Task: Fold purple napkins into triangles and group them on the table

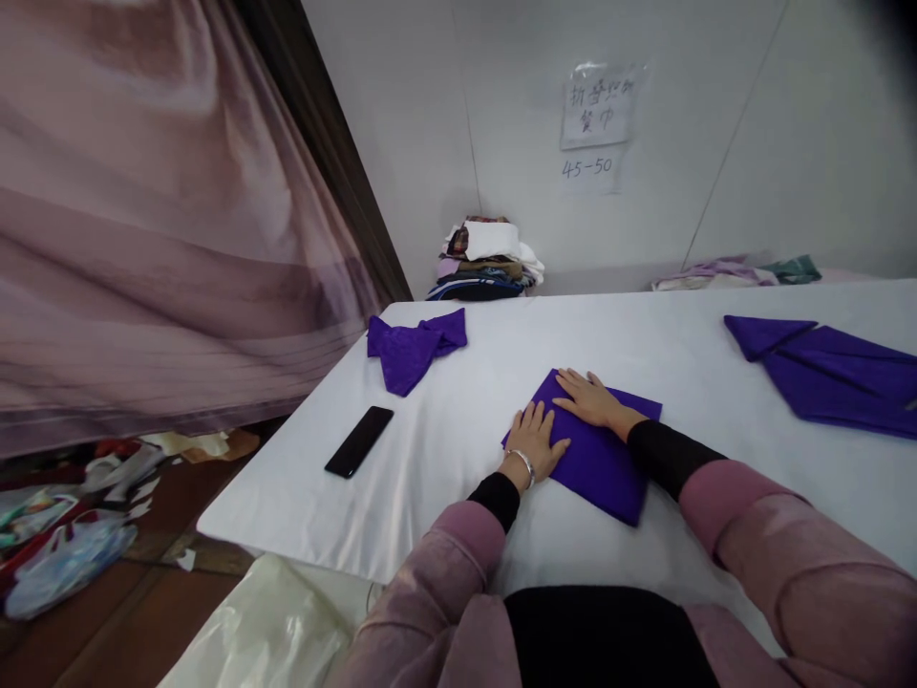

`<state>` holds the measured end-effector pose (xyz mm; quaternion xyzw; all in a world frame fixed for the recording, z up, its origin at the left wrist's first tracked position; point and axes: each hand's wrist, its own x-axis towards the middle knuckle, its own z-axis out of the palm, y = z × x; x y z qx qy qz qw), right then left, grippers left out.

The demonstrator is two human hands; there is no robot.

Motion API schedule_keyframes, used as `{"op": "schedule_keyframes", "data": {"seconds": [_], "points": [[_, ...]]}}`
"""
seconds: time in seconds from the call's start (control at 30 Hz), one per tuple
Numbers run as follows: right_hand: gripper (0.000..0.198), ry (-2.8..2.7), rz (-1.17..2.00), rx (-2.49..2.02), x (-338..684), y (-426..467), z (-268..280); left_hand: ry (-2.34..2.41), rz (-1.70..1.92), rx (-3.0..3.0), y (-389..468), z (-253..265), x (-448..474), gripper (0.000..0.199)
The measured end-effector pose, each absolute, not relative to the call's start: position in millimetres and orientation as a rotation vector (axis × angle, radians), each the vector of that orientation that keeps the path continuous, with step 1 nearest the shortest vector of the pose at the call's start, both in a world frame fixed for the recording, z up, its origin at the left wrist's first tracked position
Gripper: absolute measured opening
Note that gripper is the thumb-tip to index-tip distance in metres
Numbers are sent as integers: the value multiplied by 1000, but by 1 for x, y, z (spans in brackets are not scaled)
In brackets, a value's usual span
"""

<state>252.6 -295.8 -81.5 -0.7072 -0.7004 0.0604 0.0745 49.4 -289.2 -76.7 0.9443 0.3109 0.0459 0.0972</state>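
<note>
A purple cloth napkin (606, 468), folded into a flat square, lies turned at an angle on the white table in front of me. Pressed flat on its left edge is my left hand (534, 441), fingers spread, with a silver bangle at the wrist. My right hand (591, 399) rests palm down near the napkin's far corner, its fingers stretched out. Parts of the napkin under both hands are hidden. Neither hand grips anything.
On the white table (444, 449) lie a folded purple napkin (412, 355), a black phone (359, 441) and more folded purple cloth (845, 377). Stacked clothes (487, 258) sit behind the far edge. A pink curtain (158, 210) hangs left; plastic bags (72, 564) lie on the floor.
</note>
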Motion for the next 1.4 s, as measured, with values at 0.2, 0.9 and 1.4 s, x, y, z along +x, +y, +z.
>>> {"op": "schedule_keyframes", "data": {"seconds": [0.2,0.9,1.4], "points": [[70,-2076,174,-2053,232,-338,-72,907,137,2807,-288,-77,49,66],[59,-1982,119,-2038,234,-415,-71,-12,305,2705,-383,-47,54,29],[72,-2032,89,-2140,278,-390,-81,35,174,2923,-386,-69,50,18]]}}
